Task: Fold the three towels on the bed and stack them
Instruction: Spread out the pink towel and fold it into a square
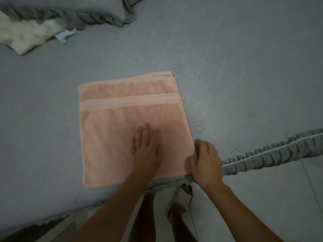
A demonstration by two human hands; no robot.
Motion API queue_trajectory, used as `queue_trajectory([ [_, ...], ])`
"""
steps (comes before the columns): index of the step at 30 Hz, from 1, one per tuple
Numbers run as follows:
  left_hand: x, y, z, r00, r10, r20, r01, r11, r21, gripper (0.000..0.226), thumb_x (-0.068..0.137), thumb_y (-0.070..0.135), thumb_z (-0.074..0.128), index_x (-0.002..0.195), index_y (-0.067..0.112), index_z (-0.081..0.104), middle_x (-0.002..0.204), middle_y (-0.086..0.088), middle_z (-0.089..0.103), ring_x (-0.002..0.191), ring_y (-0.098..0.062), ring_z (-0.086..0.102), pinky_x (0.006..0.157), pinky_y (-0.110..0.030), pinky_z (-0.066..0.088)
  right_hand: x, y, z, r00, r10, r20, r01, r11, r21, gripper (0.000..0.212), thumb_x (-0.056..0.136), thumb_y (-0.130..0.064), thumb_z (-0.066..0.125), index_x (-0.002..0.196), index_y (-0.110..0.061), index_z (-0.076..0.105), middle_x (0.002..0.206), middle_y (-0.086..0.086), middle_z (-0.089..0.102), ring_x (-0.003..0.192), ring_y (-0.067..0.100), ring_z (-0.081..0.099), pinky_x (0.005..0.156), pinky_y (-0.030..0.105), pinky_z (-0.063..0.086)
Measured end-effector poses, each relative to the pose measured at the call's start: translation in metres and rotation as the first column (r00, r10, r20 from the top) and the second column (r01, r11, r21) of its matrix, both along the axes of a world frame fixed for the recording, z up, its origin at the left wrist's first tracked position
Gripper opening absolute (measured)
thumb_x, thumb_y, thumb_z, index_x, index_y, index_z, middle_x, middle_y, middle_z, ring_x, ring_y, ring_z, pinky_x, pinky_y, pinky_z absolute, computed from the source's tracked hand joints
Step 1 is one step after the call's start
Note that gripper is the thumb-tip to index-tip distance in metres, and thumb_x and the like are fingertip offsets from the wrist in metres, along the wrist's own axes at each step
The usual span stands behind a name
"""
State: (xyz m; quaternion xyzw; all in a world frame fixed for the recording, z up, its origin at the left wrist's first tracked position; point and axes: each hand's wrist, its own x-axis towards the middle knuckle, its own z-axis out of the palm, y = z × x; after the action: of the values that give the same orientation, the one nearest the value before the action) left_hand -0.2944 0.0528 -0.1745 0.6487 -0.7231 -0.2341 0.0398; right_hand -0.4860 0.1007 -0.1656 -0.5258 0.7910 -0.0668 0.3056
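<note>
A pink towel [122,119] lies folded into a thick rectangle on the grey bed [43,102], near the bed's front corner. Several layer edges show along its right side. My left hand [146,151] rests flat on the towel's lower middle, fingers spread. My right hand [204,163] sits at the towel's lower right edge, its fingers curled against the stacked layers and the thumb on top. Whether it pinches the cloth is unclear. I cannot make out other separate towels.
Grey pillows with ruffled trim [78,13] lie at the far left. A pale green and white cloth [26,35] lies beside them. The bed's ruffled edge [271,154] runs off to the right. Below it are the tiled floor [262,198] and my bare feet [176,210].
</note>
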Motion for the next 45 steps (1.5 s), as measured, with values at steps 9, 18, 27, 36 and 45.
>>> queue_trajectory([
  [9, 0.080, -0.062, -0.039, 0.931, -0.314, 0.186, 0.308, 0.949, 0.063, 0.066, 0.099, 0.055, 0.017, 0.156, 0.026, -0.002, 0.165, -0.003, -0.006, 0.151, -0.025, -0.010, 0.120, -0.053, 0.003, 0.073, -0.096, -0.040, 0.832, 0.524, -0.181, -0.532, 0.847, 0.004, 0.070, 0.098, -0.045, 0.021, 0.154, -0.015, -0.009, 0.163, 0.007, -0.015, 0.149, 0.024, -0.019, 0.121, 0.047, -0.006],
  [18, 0.185, -0.153, -0.013, 0.981, 0.096, 0.171, -0.099, 0.995, 0.012, 0.067, 0.089, 0.049, 0.030, 0.148, 0.018, 0.039, 0.159, -0.014, 0.028, 0.148, -0.032, 0.021, 0.116, -0.054, 0.012, 0.067, -0.176, -0.028, 0.931, 0.248, -0.269, -0.267, 0.963, -0.037, 0.072, 0.095, -0.041, 0.030, 0.155, -0.005, 0.010, 0.164, 0.014, 0.003, 0.151, 0.031, 0.001, 0.120, 0.050, 0.001],
  [27, 0.200, -0.253, -0.001, 0.988, 0.121, 0.091, -0.120, 0.993, -0.015, 0.048, 0.077, 0.054, 0.054, 0.110, 0.022, 0.068, 0.110, -0.009, 0.061, 0.110, -0.031, 0.054, 0.104, -0.047, 0.026, 0.072, -0.287, -0.009, 0.885, 0.266, -0.381, -0.321, 0.943, -0.087, 0.032, 0.084, -0.031, 0.060, 0.113, -0.019, 0.066, 0.112, 0.011, 0.062, 0.114, 0.034, 0.051, 0.115, 0.050, 0.016],
  [36, 0.229, -0.259, 0.005, 0.980, 0.179, -0.089, -0.192, 0.965, -0.176, 0.011, 0.092, 0.026, 0.057, 0.097, 0.020, 0.064, 0.093, -0.002, 0.064, 0.091, -0.027, 0.061, 0.085, -0.034, 0.026, 0.067, -0.311, 0.010, 0.946, 0.252, -0.206, -0.307, 0.899, -0.311, 0.006, 0.083, -0.020, 0.065, 0.087, -0.020, 0.060, 0.088, 0.000, 0.065, 0.086, 0.023, 0.061, 0.097, 0.038, 0.032],
  [45, 0.196, -0.254, -0.015, 0.913, 0.403, 0.057, -0.390, 0.907, -0.159, 0.040, 0.090, 0.021, 0.049, 0.129, 0.015, 0.052, 0.148, -0.017, 0.040, 0.136, -0.036, 0.035, 0.110, -0.048, 0.021, 0.111, -0.318, -0.011, 0.916, 0.210, -0.340, -0.313, 0.907, -0.281, 0.038, 0.087, -0.017, 0.054, 0.124, -0.013, 0.059, 0.132, 0.014, 0.054, 0.128, 0.036, 0.044, 0.116, 0.052, 0.013],
])
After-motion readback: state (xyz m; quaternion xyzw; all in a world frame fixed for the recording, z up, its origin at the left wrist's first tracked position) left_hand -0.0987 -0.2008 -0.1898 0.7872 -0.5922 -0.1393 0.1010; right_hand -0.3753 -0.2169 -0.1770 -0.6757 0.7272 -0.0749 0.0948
